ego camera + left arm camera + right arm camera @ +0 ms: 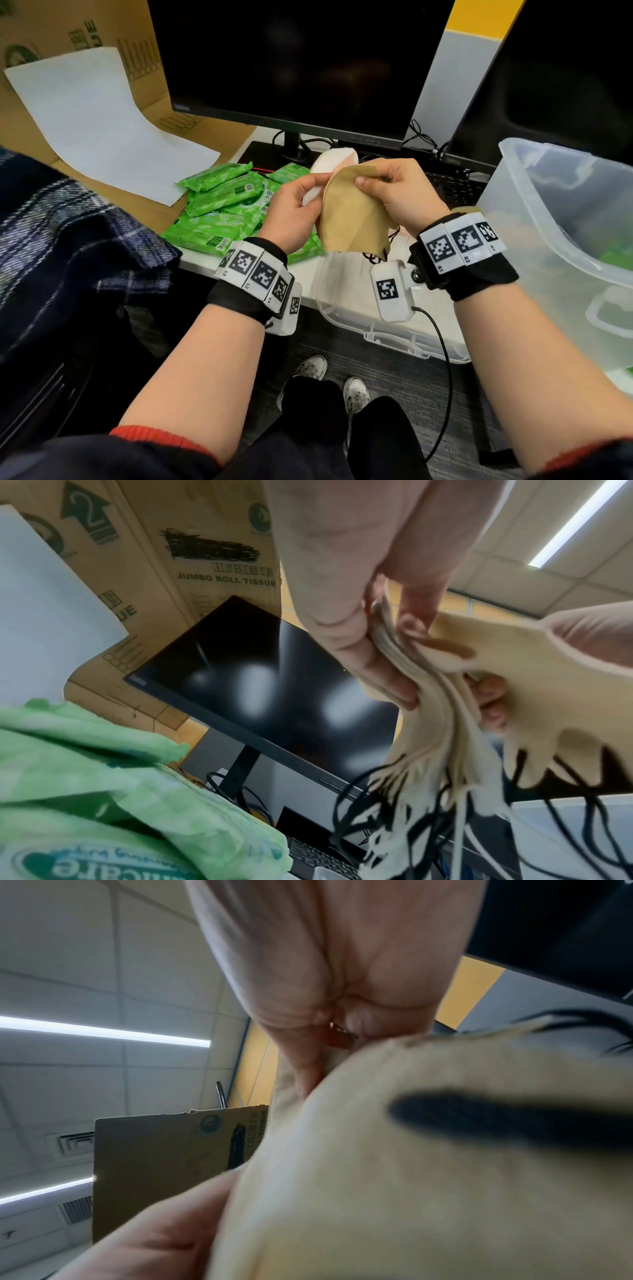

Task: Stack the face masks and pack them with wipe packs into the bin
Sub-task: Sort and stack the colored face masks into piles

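I hold a bundle of face masks (352, 212) up in front of me, above the near edge of the desk (346, 274). My left hand (296, 214) pinches the stack along its left edge, thumb on one side, fingers curled behind; the left wrist view shows several layered edges squeezed there. My right hand (399, 197) pinches the top of the tan front mask, thumb on its face, the other fingers hidden behind it. How many masks are in the bundle I cannot count; only a white and pinkish one peeks out behind the tan. Black ear loops dangle below, blurred in the wrist views. In the right wrist view the mask fills most of the frame and hides my fingertips.

The green wipe packs (226, 205) lie heaped on the desk to my left, partly hidden by my left hand. The clear bin (534, 219) stands at my right, cut off by the frame edge; something green inside may be a wipe pack, though the wall blurs it.
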